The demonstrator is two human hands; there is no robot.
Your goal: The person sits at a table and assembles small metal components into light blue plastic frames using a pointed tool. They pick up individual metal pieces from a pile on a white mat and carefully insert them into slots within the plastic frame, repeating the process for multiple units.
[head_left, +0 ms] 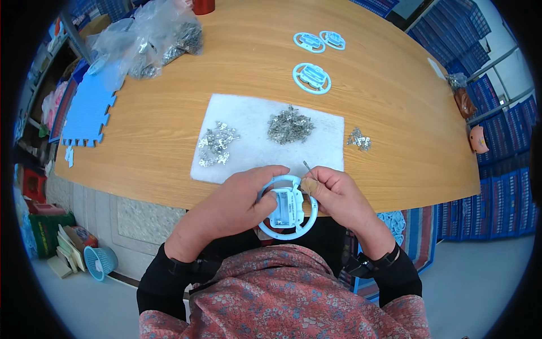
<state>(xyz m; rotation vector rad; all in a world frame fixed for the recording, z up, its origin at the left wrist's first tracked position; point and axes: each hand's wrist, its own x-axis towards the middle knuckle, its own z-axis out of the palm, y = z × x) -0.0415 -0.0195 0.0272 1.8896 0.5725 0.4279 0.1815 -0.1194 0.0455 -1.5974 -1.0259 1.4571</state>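
A light-blue toy steering wheel (294,208) with a rectangular recess in its hub is held over the table's near edge. My left hand (240,198) is closed around its left side, thumb resting on the hub. My right hand (339,195) pinches a small thin metal piece (307,166) between thumb and finger at the wheel's upper right rim. Something tan covers the tip of the right thumb. Just beyond lies a white foam mat (254,155), bearing a dense pile of small metal parts (291,125) and a looser group of flat metal clips (217,144).
More metal clips (359,139) lie right of the mat. Three blue steering wheels (311,78) rest farther back on the wooden table (395,101). Clear bags of metal parts (152,45) and a blue foam tile (90,110) occupy the left. Blue crates (491,203) stand at right.
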